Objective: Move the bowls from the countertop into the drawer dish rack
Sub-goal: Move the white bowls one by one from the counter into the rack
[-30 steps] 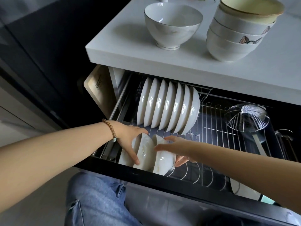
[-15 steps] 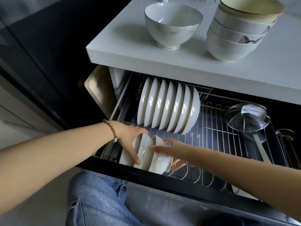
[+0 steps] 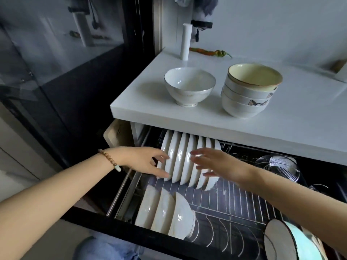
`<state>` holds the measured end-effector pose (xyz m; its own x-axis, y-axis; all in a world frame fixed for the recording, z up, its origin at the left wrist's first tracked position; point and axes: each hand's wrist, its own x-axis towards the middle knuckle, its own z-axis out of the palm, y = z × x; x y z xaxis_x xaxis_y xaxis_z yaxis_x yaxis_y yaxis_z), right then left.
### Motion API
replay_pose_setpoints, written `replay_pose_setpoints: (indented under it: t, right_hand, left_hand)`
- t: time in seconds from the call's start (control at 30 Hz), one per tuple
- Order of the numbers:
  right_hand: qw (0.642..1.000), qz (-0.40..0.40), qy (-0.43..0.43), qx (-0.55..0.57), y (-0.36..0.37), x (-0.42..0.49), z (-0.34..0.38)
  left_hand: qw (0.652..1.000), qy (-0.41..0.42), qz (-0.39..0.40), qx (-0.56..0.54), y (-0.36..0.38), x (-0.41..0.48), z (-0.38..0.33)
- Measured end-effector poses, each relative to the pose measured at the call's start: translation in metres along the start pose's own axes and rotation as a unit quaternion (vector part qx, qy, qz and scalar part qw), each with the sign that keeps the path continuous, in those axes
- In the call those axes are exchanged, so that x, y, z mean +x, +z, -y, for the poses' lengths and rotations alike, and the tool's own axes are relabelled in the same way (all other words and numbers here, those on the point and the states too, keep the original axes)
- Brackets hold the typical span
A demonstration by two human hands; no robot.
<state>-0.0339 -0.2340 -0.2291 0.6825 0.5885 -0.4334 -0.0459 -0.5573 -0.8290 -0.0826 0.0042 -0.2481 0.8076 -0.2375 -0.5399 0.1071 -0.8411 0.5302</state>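
Three white bowls (image 3: 165, 214) stand on edge in the front left slots of the wire drawer dish rack (image 3: 234, 201). On the white countertop (image 3: 293, 117) sits a single white bowl (image 3: 189, 85), with a stack of bowls (image 3: 249, 91) to its right. My left hand (image 3: 146, 160) and my right hand (image 3: 216, 164) hover empty above the drawer, fingers spread, in front of a row of upright white plates (image 3: 187, 162). Neither hand touches a bowl.
A wire strainer (image 3: 277, 167) lies at the rack's back right. Plates (image 3: 285, 241) stand at the front right corner. A white cylinder (image 3: 185, 42) and a chili pepper (image 3: 210, 52) sit at the counter's back. A wooden board (image 3: 116, 136) stands left of the drawer.
Both hands let go of the bowls in the front slots and rose over the plate row. The view tilted up, showing more of the countertop.
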Motion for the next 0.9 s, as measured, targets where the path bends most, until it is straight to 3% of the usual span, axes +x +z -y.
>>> replay_pose_setpoints:
  t: [0.1,0.2,0.27,0.33,0.4,0.5,0.67,0.83,0.9]
  right_hand:
    - [0.986,-0.081,-0.115,0.088,-0.026,-0.013,0.042]
    - [0.961,-0.144,-0.169,0.165,-0.04,-0.008,0.07]
    - [0.95,-0.16,-0.162,0.212,-0.045,0.003,0.082]
    - [0.947,-0.147,-0.138,0.249,-0.046,0.016,0.089]
    - [0.942,-0.134,-0.118,0.285,-0.047,0.029,0.092]
    - [0.935,-0.12,-0.106,0.315,-0.049,0.047,0.094]
    - [0.921,-0.124,-0.102,0.354,-0.054,0.066,0.092]
    - [0.927,-0.124,-0.112,0.335,-0.054,0.067,0.089]
    - [0.929,-0.125,-0.125,0.326,-0.053,0.063,0.09]
  left_hand:
    - [0.974,0.081,-0.164,-0.134,-0.047,-0.022,-0.024]
    - [0.893,0.125,-0.339,-0.267,-0.087,-0.031,-0.045]
    - [0.837,0.101,-0.417,-0.34,-0.106,-0.026,-0.054]
    - [0.826,0.053,-0.405,-0.389,-0.117,-0.017,-0.062]
    - [0.835,0.022,-0.331,-0.438,-0.121,-0.007,-0.069]
    - [0.833,0.021,-0.269,-0.483,-0.122,0.006,-0.074]
    - [0.793,0.029,-0.236,-0.561,-0.119,0.025,-0.075]
    - [0.721,0.069,-0.228,-0.651,-0.111,0.029,-0.077]
    - [0.719,0.071,-0.252,-0.643,-0.108,0.026,-0.076]
